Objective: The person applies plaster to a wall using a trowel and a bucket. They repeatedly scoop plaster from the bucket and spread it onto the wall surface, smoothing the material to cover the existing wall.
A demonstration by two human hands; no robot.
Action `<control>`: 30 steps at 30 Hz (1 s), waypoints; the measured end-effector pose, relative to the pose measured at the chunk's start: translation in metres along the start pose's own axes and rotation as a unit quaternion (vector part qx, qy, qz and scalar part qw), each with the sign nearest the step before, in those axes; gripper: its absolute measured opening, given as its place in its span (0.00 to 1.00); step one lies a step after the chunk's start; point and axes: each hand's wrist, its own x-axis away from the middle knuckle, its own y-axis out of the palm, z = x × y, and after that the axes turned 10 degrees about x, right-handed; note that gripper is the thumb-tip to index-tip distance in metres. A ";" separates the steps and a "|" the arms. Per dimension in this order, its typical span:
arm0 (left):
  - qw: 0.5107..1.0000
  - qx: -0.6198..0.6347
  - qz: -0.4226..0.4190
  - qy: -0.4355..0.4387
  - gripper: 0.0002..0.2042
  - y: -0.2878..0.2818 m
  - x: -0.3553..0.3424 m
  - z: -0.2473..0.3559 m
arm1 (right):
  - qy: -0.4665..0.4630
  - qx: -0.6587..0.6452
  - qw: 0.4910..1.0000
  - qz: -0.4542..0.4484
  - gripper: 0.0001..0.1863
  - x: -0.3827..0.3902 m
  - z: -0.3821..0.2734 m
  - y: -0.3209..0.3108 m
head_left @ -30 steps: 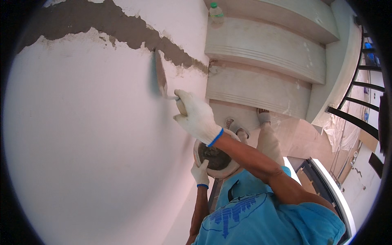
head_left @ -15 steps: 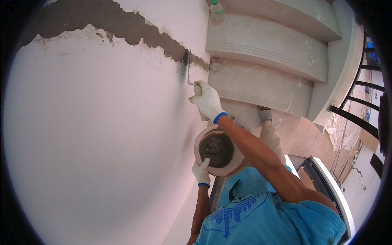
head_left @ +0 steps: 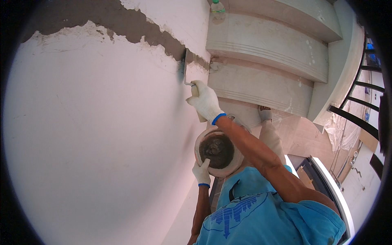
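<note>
My right hand [head_left: 206,102], in a white knit glove with a blue cuff, is closed round the pale handle of a trowel [head_left: 185,67]. The trowel's thin blade stands edge-on at the wall, by the lower end of a grey mortar band [head_left: 151,33]. Below it, my left hand [head_left: 201,171], gloved alike, grips the rim of a round bucket [head_left: 234,165] with the thumb over the edge. Dark wet mortar [head_left: 216,150] lies inside the bucket. The left fingers under the rim are hidden.
A white wall [head_left: 98,134] fills the left side. Stone stairs [head_left: 261,79] rise ahead, with a green-capped plastic bottle [head_left: 218,10] on an upper step. Black railing bars [head_left: 355,121] curve along the right. My foot [head_left: 264,113] is by the lowest step.
My right hand and the trowel have shifted slightly left along the wall, and the blade has turned a little. The left hand and bucket are nearly unmoved.
</note>
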 end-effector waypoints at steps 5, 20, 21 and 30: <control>1.000 0.001 0.000 -0.006 0.19 0.003 -0.002 0.001 | -0.011 0.022 1.000 0.003 0.36 0.009 -0.015 0.003; 1.000 0.007 -0.012 0.004 0.22 0.005 -0.002 0.003 | -0.009 0.013 1.000 0.009 0.34 -0.009 0.001 -0.015; 1.000 0.006 -0.011 0.001 0.22 0.003 -0.003 0.002 | -0.013 0.017 1.000 0.006 0.34 -0.012 -0.001 -0.015; 1.000 -0.012 -0.015 -0.002 0.21 0.000 -0.003 -0.001 | -0.076 0.002 0.997 0.006 0.34 0.009 -0.051 -0.032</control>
